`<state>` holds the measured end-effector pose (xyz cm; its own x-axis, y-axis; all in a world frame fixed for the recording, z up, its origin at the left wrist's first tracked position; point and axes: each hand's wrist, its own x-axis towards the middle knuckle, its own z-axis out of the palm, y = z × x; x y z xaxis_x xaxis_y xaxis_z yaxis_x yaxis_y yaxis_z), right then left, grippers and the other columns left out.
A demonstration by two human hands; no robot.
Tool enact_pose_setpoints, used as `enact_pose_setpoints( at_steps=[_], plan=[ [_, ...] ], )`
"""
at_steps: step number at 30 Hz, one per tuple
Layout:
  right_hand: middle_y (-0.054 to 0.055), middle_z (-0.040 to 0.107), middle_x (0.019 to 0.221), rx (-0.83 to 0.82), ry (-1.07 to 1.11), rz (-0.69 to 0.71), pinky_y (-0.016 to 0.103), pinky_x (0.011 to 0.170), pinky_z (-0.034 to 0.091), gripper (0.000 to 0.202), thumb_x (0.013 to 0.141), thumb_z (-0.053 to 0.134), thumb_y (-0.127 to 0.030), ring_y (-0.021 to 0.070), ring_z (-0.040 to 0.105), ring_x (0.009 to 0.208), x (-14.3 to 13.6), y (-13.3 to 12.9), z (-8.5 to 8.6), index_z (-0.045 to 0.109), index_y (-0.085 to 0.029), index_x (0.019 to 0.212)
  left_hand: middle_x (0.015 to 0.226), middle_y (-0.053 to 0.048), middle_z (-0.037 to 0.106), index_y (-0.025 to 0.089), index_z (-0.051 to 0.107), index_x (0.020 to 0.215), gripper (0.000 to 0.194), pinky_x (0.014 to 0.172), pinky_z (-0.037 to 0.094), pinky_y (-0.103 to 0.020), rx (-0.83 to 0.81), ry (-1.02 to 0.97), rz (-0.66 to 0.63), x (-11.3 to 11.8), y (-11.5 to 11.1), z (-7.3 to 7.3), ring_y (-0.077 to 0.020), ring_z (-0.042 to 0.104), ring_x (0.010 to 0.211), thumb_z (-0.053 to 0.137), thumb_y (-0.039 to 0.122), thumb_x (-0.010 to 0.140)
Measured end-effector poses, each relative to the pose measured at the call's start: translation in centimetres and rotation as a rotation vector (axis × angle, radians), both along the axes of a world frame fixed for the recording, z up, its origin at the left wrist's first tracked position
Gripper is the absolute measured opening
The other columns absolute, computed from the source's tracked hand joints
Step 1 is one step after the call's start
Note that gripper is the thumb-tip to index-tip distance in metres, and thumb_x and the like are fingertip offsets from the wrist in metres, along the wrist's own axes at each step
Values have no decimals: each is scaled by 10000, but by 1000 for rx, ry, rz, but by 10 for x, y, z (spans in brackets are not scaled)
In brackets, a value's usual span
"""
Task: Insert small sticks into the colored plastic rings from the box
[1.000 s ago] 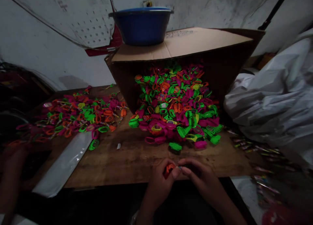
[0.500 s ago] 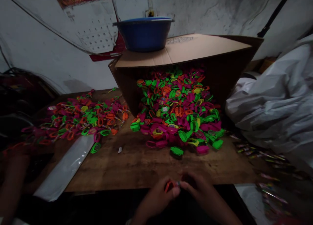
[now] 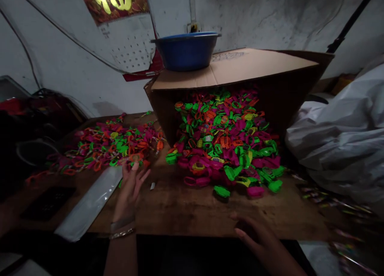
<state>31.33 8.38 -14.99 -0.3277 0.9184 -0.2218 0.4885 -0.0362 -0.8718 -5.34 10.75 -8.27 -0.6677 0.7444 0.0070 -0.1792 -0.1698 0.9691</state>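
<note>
My left hand (image 3: 129, 190), a bracelet at its wrist, reaches to the front edge of the left pile of toy watches (image 3: 120, 146). Its fingers are spread, and an orange and green watch lies right at the fingertips. Over the table's front edge is my right hand (image 3: 259, 238), its thumb and forefinger apart with nothing visible between them. Ahead of it, a loose green toy watch (image 3: 222, 191) lies on the wood. Behind that, a heap of pink, green, orange and yellow toy watches (image 3: 225, 142) spills from a cardboard box (image 3: 255, 66) lying on its side.
A blue basin (image 3: 186, 52) stands on the box. Flat clear plastic bags (image 3: 93, 204) lie beside a dark flat object (image 3: 49, 204) at left. A big white sack (image 3: 339, 136) and thin, colourful wrapped strips (image 3: 339, 204) are at right. Another person's arm is dimly visible at far left.
My hands have parted. The left one has moved left and forward from my front, where it held an orange toy watch, to the left pile. The camera view has shifted slightly.
</note>
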Motion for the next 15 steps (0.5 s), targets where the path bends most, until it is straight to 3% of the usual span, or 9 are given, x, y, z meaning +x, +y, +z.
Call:
enact_pose_setpoints(
  at_steps=[2,5,7,9,12,15],
  plan=[
    [163,671,1205,1,14,6,442,999,462,552,773,485,-528,316,604,1153,-2,-1,-2,663,-144,1129,1411,-10,451,424,373,1345,697,908,528,-353,-32,-1,74,-2,-4,-9,-199,561,1175,736,372,751],
    [159,672,1207,-22,28,31,420,967,490,531,777,486,-510,309,608,1152,-5,-3,-1,664,-147,1122,1478,-47,395,372,416,1355,700,860,549,-322,-248,13,127,7,-18,-33,-227,540,1220,734,342,733],
    [158,677,1196,-28,31,39,410,935,509,518,781,493,-501,309,616,1136,-7,-3,1,664,-150,1121,1393,-95,506,270,562,1236,596,807,563,-322,-375,26,28,19,-28,-47,-249,604,1128,755,360,679],
    [151,686,1177,-15,44,32,406,918,516,496,785,510,-490,306,629,1110,-8,-2,3,665,-160,1121,1222,-130,636,192,660,1071,537,765,566,-333,-447,47,-148,34,-36,-55,-261,659,1002,789,415,599],
    [134,705,1132,-6,71,34,403,892,525,451,799,535,-473,300,645,1070,-7,-3,5,667,-181,1115,1036,-138,712,148,689,989,588,750,552,-345,-494,63,-381,58,-43,-55,-259,683,898,797,517,546],
    [137,713,1097,-24,71,44,414,879,524,454,813,534,-471,305,651,1044,-6,-5,6,660,-174,1132,1064,-135,709,150,681,1039,638,765,535,-343,-518,104,-515,75,-47,-49,-249,677,909,765,589,583]
  ],
)
